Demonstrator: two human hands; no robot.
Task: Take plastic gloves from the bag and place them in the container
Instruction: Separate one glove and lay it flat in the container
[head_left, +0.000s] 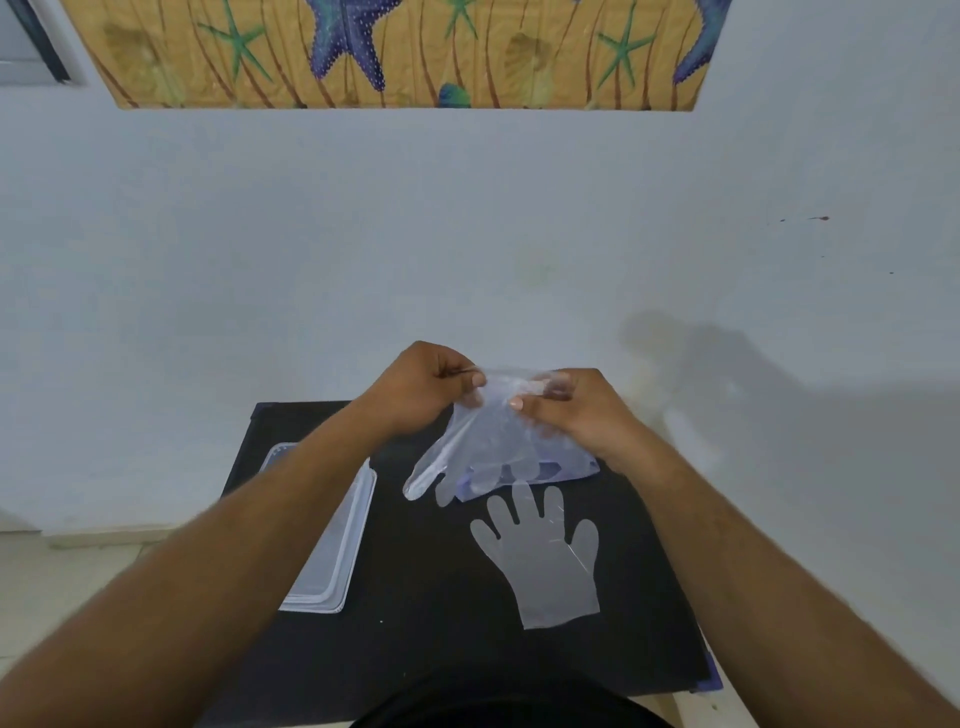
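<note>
Left hand (423, 387) and right hand (569, 410) each pinch the bag (524, 457) mouth, a glove (545, 558) lies below them, container (332, 545) beneath left forearm apparently unfilled.

A black table (415, 649) stands against a pale wall (363, 234) under a starfish painting (395, 52).

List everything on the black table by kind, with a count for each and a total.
Loose gloves: 2, one flat on the table, one held up in both hands
Bag of gloves: 1
Clear container: 1
Total: 4
</note>
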